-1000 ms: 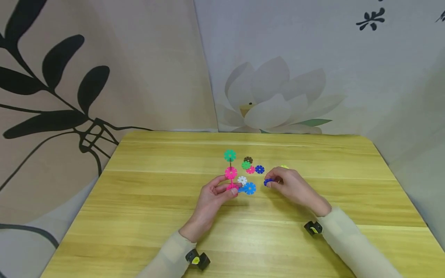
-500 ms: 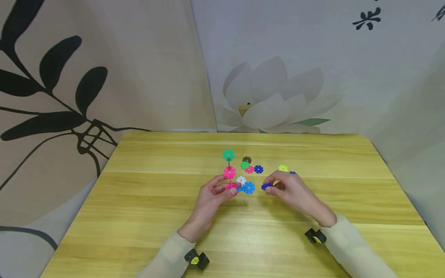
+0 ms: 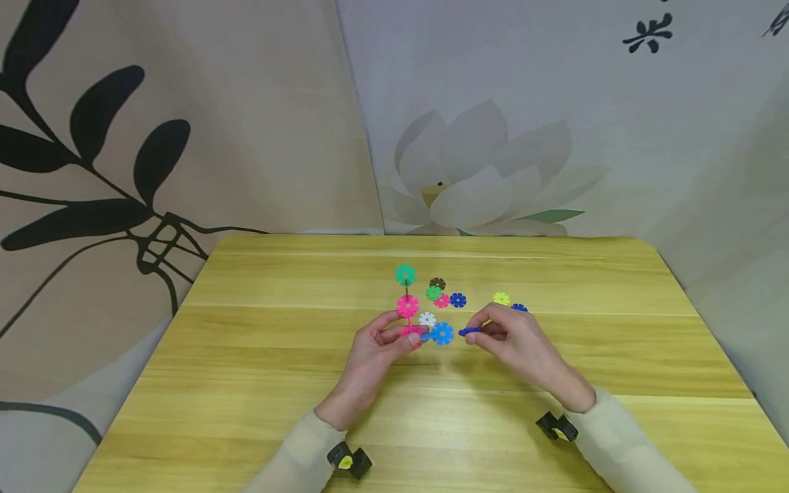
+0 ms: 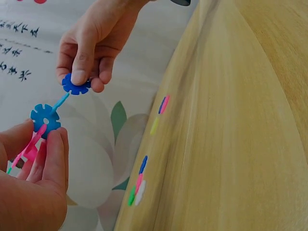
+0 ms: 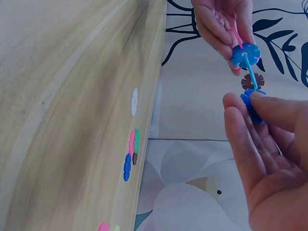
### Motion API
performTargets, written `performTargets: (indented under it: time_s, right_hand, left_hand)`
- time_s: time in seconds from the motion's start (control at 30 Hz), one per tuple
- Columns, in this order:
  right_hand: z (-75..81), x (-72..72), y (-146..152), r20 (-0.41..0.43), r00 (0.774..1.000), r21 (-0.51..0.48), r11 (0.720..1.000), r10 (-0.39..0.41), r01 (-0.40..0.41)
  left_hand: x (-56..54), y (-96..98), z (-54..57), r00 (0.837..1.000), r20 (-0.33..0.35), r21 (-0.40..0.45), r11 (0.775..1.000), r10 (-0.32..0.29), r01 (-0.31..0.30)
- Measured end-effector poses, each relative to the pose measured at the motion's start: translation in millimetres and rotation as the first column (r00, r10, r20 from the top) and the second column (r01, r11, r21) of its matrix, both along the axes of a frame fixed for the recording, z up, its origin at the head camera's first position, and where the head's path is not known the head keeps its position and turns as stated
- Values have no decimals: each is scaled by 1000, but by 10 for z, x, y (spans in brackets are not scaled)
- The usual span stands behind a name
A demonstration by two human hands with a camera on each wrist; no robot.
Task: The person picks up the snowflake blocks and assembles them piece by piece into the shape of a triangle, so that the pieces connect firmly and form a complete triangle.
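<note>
My left hand (image 3: 374,356) holds a chain of slotted snowflake discs by its lower end. A green disc (image 3: 405,275) tops the chain, above an edge-on brown disc and a pink disc (image 3: 407,306). Light blue discs stick out on the right, one facing the head camera (image 3: 442,333). Between thumb and fingers my right hand (image 3: 520,342) pinches a dark blue disc (image 4: 76,86), seen edge-on in the head view. It is very close to the outer light blue disc (image 5: 245,55); whether they touch I cannot tell. Part of the chain's lower end is hidden by my left fingers.
Loose discs lie on the wooden table (image 3: 277,383) behind the hands: white (image 3: 427,320), green (image 3: 434,293), brown (image 3: 437,283), pink (image 3: 442,301) and dark blue (image 3: 458,300). A yellow disc (image 3: 501,298) and another dark blue one (image 3: 519,307) lie beyond my right hand.
My right hand has moved a little left and toward me, bringing the dark blue disc nearer the chain and turning it edge-on. The yellow disc is uncovered. My left hand has stayed nearly still.
</note>
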State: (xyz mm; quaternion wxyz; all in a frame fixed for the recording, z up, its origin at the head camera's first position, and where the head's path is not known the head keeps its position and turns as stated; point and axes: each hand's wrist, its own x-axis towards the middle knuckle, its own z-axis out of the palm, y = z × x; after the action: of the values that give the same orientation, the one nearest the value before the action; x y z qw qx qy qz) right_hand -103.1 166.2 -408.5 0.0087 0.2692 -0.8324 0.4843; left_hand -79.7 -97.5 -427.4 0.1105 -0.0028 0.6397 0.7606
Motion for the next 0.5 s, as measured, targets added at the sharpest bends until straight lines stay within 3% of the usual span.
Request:
performTargets:
  time_s: [0.27,0.5]
  right_hand:
    - [29,24,-29,-28,1000,-17,1000,10,-10]
    - [14,26,-41,-102,994,-20,999,34,-37]
  left_hand:
    - [4,17,6,1000,13,-32,999,7,-7]
    - [11,35,14,1000,17,-21,1000,-13,13]
